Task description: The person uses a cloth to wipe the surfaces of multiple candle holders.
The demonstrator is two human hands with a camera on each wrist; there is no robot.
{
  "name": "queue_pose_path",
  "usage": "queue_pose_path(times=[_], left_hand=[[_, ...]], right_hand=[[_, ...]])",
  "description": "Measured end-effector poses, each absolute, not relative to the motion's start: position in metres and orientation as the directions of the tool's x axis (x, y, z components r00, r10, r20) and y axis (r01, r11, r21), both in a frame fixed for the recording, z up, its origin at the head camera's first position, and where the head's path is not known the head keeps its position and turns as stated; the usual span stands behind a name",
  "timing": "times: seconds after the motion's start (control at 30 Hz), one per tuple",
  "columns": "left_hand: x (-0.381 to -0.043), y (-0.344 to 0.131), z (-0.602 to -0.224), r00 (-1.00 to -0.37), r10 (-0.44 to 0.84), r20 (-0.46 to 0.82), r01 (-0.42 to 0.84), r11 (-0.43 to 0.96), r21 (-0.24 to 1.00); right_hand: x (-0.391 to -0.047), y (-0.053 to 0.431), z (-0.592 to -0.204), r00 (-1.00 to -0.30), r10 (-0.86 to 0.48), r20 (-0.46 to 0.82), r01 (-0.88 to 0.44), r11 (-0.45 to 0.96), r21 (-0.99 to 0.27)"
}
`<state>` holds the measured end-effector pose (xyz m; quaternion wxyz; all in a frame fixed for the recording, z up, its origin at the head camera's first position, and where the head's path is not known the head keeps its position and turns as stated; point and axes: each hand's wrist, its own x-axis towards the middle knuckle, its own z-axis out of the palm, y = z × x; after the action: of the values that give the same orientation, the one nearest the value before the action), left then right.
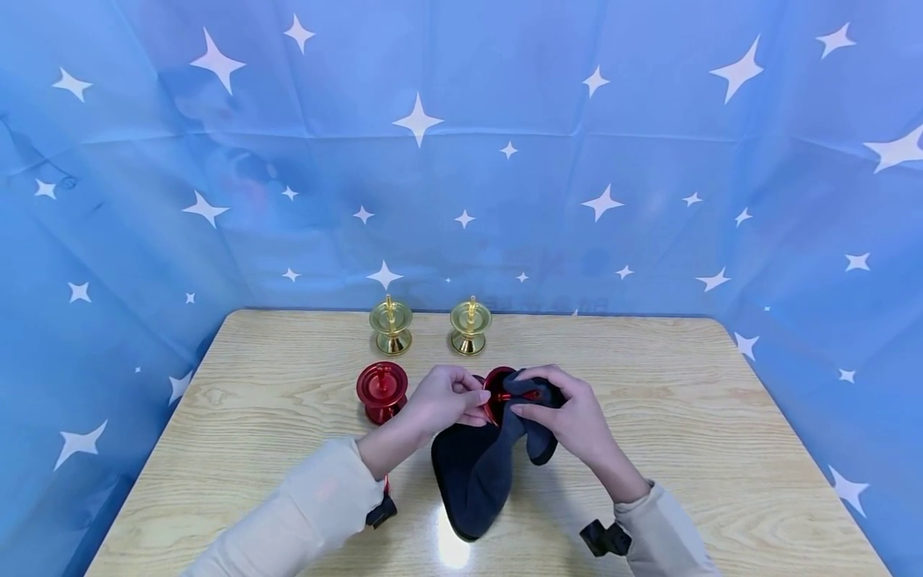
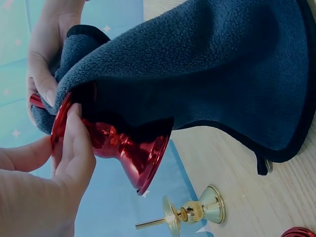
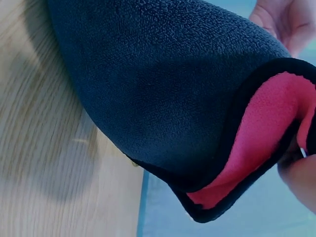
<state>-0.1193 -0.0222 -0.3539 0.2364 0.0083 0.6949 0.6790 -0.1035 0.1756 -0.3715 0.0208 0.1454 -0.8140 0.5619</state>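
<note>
My left hand (image 1: 449, 398) pinches the dish rim of a shiny red candle holder (image 2: 143, 153), which is tipped on its side with its flared base pointing away from the fingers. My right hand (image 1: 570, 413) grips a dark grey cloth (image 1: 472, 485) bunched at the dish, beside the holder's red spike (image 1: 521, 395). The cloth hangs in a long flap below both hands. In the right wrist view its pink underside (image 3: 264, 123) shows at a folded, black-bound edge. Cloth hides part of the holder.
Another red candle holder (image 1: 382, 389) stands upright just left of my left hand. Two gold candle holders, a left one (image 1: 393, 340) and a right one (image 1: 469, 340), stand near the back edge of the wooden table (image 1: 685, 417). Behind hangs a blue star-patterned curtain (image 1: 505, 216).
</note>
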Motion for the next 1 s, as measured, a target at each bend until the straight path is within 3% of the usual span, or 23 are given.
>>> queue_pose_path(times=[0.53, 0.87, 1.0], left_hand=[[-0.122, -0.031, -0.35, -0.91, 0.33, -0.25, -0.241, 0.069, 0.968], [-0.119, -0.027, -0.345, -0.916, 0.354, -0.19, -0.149, 0.139, 0.979], [-0.118, -0.027, -0.345, -0.917, 0.365, -0.163, -0.107, 0.167, 0.98]], right_hand=[[-0.103, 0.189, -0.35, -0.975, -0.159, 0.154, -0.203, 0.357, -0.912], [-0.106, 0.177, -0.362, -0.927, -0.341, 0.154, -0.296, 0.417, -0.859], [-0.106, 0.173, -0.364, -0.899, -0.378, 0.221, -0.382, 0.432, -0.817]])
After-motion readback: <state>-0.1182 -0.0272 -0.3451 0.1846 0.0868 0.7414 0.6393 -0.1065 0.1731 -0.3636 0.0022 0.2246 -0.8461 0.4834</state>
